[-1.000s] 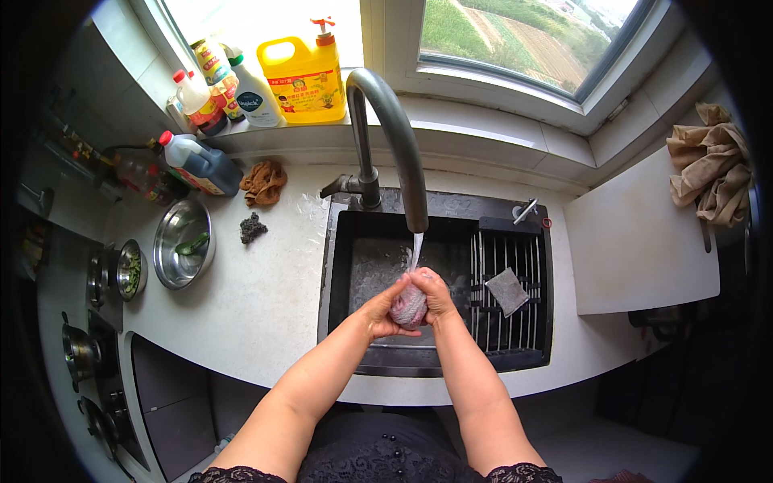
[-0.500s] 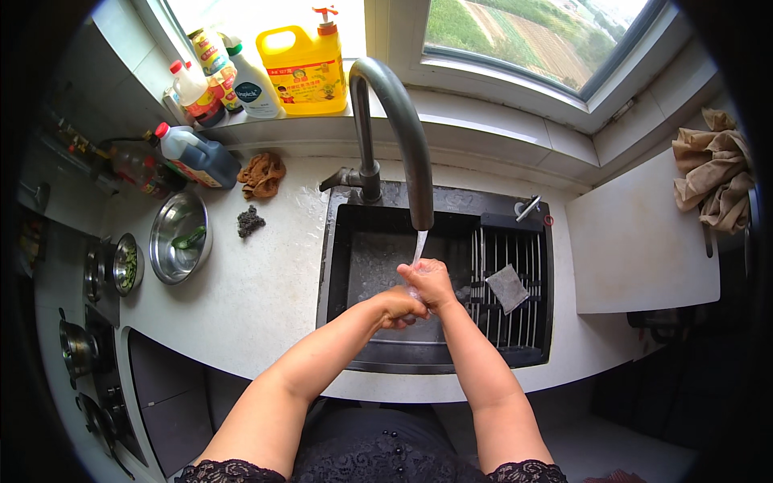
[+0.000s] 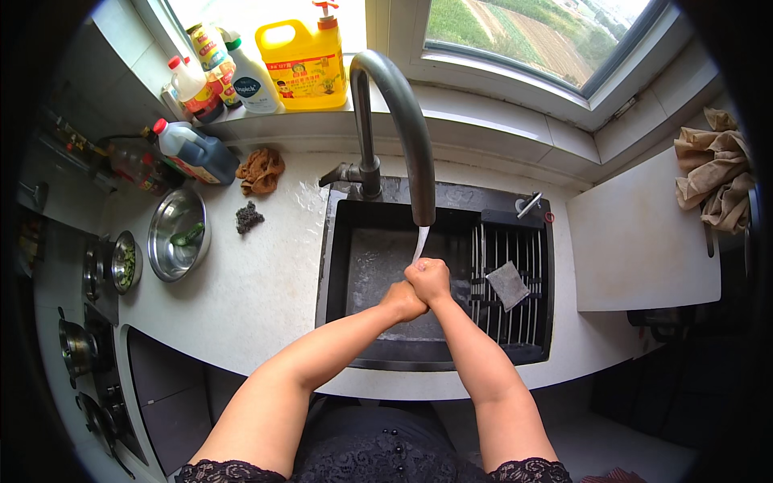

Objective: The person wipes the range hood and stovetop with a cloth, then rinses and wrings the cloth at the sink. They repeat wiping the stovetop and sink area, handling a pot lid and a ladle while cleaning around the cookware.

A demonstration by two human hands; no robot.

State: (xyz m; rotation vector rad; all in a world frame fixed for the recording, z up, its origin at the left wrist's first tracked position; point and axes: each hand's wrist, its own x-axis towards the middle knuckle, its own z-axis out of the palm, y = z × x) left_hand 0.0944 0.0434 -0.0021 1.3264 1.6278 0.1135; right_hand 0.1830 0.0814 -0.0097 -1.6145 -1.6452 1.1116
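Under the curved metal faucet (image 3: 417, 153), my two hands are pressed together over the black sink (image 3: 374, 262). A stream of water (image 3: 420, 241) falls from the spout onto my right hand (image 3: 429, 279). Its fingers are curled in a fist. Just below and to its left, my left hand (image 3: 403, 302) is closed too, touching the right one. Whatever may be between them is hidden by the fingers. To the right of the hands, a grey square pad (image 3: 507, 286) lies on a metal rod rack (image 3: 527, 322) across the sink.
Left on the counter (image 3: 266, 298) are a steel bowl (image 3: 165, 262) with a green vegetable, a dark scouring pad (image 3: 249, 217) and a brown cloth (image 3: 261, 171). A yellow jug (image 3: 304, 64) and bottles line the sill. A white board (image 3: 644, 233) stands at the right.
My hands have drawn tighter together, and the left fingers that showed below the right hand are now tucked away. Water keeps running.
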